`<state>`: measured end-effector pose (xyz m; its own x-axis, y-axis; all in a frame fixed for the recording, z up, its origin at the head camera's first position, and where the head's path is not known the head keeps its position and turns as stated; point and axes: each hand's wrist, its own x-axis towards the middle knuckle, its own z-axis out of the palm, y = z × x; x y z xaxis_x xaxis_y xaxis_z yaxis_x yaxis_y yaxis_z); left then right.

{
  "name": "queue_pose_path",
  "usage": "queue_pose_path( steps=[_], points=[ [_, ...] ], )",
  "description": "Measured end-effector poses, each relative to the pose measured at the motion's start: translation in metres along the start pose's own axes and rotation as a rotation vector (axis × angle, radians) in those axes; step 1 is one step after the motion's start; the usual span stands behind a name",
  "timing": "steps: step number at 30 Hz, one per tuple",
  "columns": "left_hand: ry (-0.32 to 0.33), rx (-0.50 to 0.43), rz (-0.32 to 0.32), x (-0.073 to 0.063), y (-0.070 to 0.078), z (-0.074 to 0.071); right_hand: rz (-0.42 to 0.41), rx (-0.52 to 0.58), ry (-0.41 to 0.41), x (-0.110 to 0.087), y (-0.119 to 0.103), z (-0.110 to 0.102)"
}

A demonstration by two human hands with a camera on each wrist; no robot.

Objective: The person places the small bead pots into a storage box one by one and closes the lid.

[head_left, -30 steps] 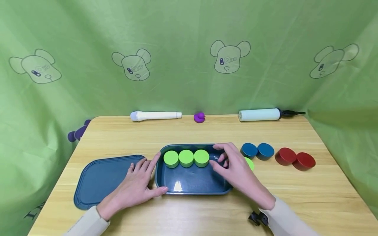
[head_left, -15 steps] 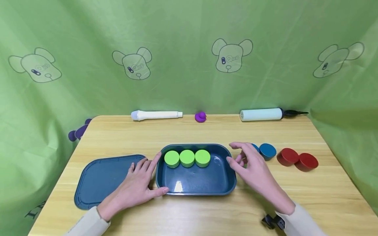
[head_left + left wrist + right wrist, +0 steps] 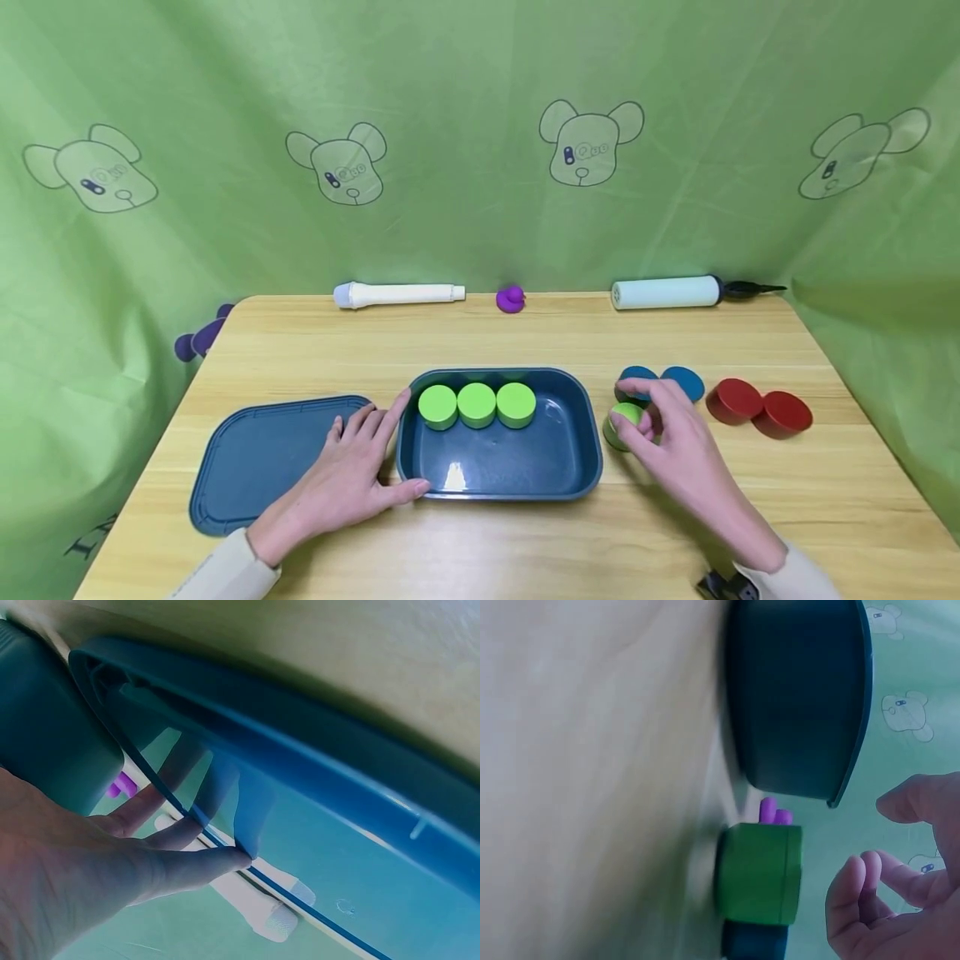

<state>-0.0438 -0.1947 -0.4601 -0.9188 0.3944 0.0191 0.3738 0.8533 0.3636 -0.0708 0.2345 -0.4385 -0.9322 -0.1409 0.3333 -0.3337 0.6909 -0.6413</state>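
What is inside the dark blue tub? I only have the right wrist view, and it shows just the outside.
Observer: Three round green blocks sit in a row inside the tub, near its far wall.
Visitor: What's at the tub's left end?
Observer: The left hand rests there.
Visitor: Any other colours about?
Observer: Two red blocks stand side by side, to the right of two blue blocks.

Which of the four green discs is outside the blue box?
The green disc nearest the right hand, on the table just right of the blue box; the other three stand in a row inside.
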Motion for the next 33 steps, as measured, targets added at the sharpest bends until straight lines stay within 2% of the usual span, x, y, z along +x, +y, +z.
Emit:
queue_pose_path(
  steps=[5, 9, 12, 25, 33],
  points=[
    [0.001, 0.0, 0.004, 0.0, 0.0, 0.0, 0.061, -0.074, -0.027, -0.007, 0.009, -0.003],
    [0.001, 0.002, 0.007, 0.0, 0.0, 0.0, 0.16, -0.135, -0.106, -0.013, 0.013, -0.007],
    [0.004, -0.001, 0.002, -0.001, 0.0, -0.001, 0.195, -0.14, -0.166, -0.014, 0.015, -0.009],
    [0.0, -0.004, -0.004, -0.001, 0.0, 0.0, 0.171, -0.015, -0.272, -0.009, 0.03, -0.004],
    [0.002, 0.002, -0.001, 0.0, 0.0, 0.0, 0.185, -0.014, -0.296, -0.007, 0.033, -0.004]
  ],
)
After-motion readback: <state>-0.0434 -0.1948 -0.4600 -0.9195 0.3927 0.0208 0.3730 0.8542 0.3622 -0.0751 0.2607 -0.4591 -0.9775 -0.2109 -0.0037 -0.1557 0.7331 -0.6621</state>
